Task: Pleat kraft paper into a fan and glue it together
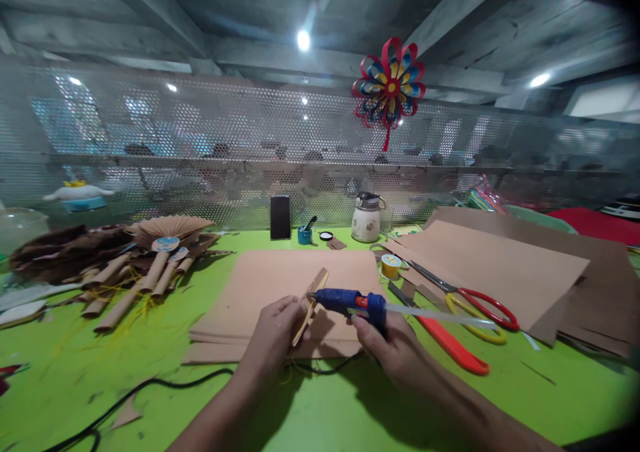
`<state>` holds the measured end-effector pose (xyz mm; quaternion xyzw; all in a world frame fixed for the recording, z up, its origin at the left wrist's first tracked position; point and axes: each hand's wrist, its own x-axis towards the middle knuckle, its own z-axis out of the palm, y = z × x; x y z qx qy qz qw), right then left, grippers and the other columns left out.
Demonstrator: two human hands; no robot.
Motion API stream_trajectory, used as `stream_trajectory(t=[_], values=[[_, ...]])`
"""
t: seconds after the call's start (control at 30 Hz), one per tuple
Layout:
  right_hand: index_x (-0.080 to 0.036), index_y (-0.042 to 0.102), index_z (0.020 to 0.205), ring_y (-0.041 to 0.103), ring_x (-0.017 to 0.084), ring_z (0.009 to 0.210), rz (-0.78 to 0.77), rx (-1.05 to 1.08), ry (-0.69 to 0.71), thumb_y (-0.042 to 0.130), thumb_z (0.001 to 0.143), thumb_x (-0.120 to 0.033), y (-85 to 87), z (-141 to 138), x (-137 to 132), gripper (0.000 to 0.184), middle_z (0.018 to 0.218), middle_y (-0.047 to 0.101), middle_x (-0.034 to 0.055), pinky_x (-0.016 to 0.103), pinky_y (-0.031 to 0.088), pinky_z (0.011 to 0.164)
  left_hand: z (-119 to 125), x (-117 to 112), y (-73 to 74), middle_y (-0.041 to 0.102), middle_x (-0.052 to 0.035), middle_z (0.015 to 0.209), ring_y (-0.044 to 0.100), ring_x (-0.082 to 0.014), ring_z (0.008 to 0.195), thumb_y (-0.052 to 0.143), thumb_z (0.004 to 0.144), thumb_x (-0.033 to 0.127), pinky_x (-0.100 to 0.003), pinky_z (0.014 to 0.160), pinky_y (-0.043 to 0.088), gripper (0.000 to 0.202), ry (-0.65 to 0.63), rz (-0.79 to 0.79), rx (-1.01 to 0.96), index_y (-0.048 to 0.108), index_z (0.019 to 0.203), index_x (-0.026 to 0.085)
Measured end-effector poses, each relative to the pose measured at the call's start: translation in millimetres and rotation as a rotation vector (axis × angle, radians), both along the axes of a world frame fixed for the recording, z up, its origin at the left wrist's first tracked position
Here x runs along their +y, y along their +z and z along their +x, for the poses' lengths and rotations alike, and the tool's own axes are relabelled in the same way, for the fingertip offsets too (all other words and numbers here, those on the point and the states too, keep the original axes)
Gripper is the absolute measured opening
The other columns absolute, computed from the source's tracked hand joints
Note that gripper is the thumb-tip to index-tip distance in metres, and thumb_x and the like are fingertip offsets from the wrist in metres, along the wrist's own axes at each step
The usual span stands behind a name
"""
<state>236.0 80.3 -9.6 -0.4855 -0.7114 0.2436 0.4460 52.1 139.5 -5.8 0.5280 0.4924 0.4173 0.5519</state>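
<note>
At the left edge of the table [310, 419], a clear tub [23, 231] stands near a dark, crumpled brown mass [65, 255]. To its right, a pleated paper fan [173, 229] with a blue label lies among rolled paper handles [121, 309] and yellow strands. A black cord [170, 384] runs in from the table's near left corner.

A stack of brown paper sheets [285, 272] occupies the middle. Over its near edge, the left hand [277, 329] pinches a narrow paper strip [313, 305], fingers close together and partly hidden; the strip is tilted. Along the table's far edge stand a dark phone [280, 217], upright, and a blue jar [305, 235].

The right hand [393, 349] is wrapped around the grip of a blue glue gun [345, 302], thumb along its side, other fingers largely obscured. The nozzle points left, at the strip; contact cannot be confirmed. A glue stick [440, 314] protrudes from the rear.

Beyond, a pale flask [366, 220] stands near the far edge. Further right lie a yellow spool [391, 267], a red-handled cutter [447, 344], scissors [443, 284] with red and yellow handles, and large brown sheets [505, 265] toward the right edge.
</note>
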Motion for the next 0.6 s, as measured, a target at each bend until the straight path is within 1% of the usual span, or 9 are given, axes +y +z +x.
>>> stream_trajectory(t=[0.1, 0.2, 0.3, 0.4, 0.5, 0.6], values=[[-0.016, 0.054, 0.072, 0.045, 0.012, 0.058, -0.017, 0.044, -0.035, 0.043, 0.091, -0.04, -4.8, 2, 2, 0.033, 0.06, 0.047, -0.0008, 0.022, 0.037, 0.052, 1, -1, 3.8, 0.049, 0.0005, 0.046, 0.038, -0.0096, 0.04, 0.054, 0.063, 0.036, -0.019, 0.037, 0.023, 0.02, 0.011, -0.038, -0.005, 0.051, 0.057, 0.017], [-0.017, 0.05, 0.066, 0.044, 0.012, 0.056, -0.021, 0.067, -0.057, 0.04, 0.092, -0.04, -8.6, 2, 4, 0.036, 0.058, 0.044, -0.0012, 0.023, 0.037, 0.052, 3, -1, 3.2, 0.05, 0.0014, 0.048, 0.041, -0.01, 0.04, 0.057, 0.061, 0.035, -0.019, 0.037, 0.026, 0.018, -0.007, -0.099, -0.069, 0.051, 0.062, 0.018], [-0.017, 0.052, 0.073, 0.043, 0.012, 0.054, 0.025, 0.022, -0.058, 0.044, 0.09, -0.038, -11.3, 1, 4, 0.027, 0.059, 0.046, -0.0009, 0.023, 0.036, 0.05, 3, 2, -2.9, 0.051, 0.0015, 0.05, 0.043, -0.0101, 0.041, 0.06, 0.061, 0.036, -0.02, 0.038, 0.029, 0.021, -0.043, -0.1, -0.114, 0.053, 0.065, 0.017], [-0.018, 0.055, 0.08, 0.043, 0.012, 0.054, 0.084, -0.066, -0.043, 0.049, 0.086, -0.034, -15.0, 0, 5, 0.019, 0.063, 0.051, 0.0002, 0.023, 0.036, 0.05, 2, 4, -8.3, 0.05, 0.0014, 0.05, 0.039, -0.0091, 0.04, 0.059, 0.064, 0.037, -0.019, 0.037, 0.026, 0.021, -0.072, -0.059, -0.117, 0.054, 0.067, 0.016], [-0.018, 0.055, 0.08, 0.044, 0.012, 0.056, 0.104, -0.124, -0.029, 0.049, 0.087, -0.033, -18.4, 0, 6, 0.018, 0.065, 0.053, 0.0011, 0.024, 0.036, 0.053, 0, 3, -7.9, 0.05, 0.0008, 0.051, 0.039, -0.0092, 0.042, 0.058, 0.066, 0.034, -0.02, 0.038, 0.026, 0.018, -0.087, -0.034, -0.131, 0.054, 0.065, 0.016], [-0.017, 0.051, 0.081, 0.044, 0.012, 0.055, 0.085, -0.112, 0.005, 0.046, 0.088, -0.033, -19.5, 1, 7, 0.018, 0.064, 0.051, 0.0004, 0.024, 0.036, 0.052, 0, 0, -3.3, 0.053, -0.0015, 0.056, 0.041, -0.0102, 0.046, 0.057, 0.067, 0.033, -0.02, 0.041, 0.028, 0.018, -0.098, -0.009, -0.152, 0.056, 0.065, 0.015]])
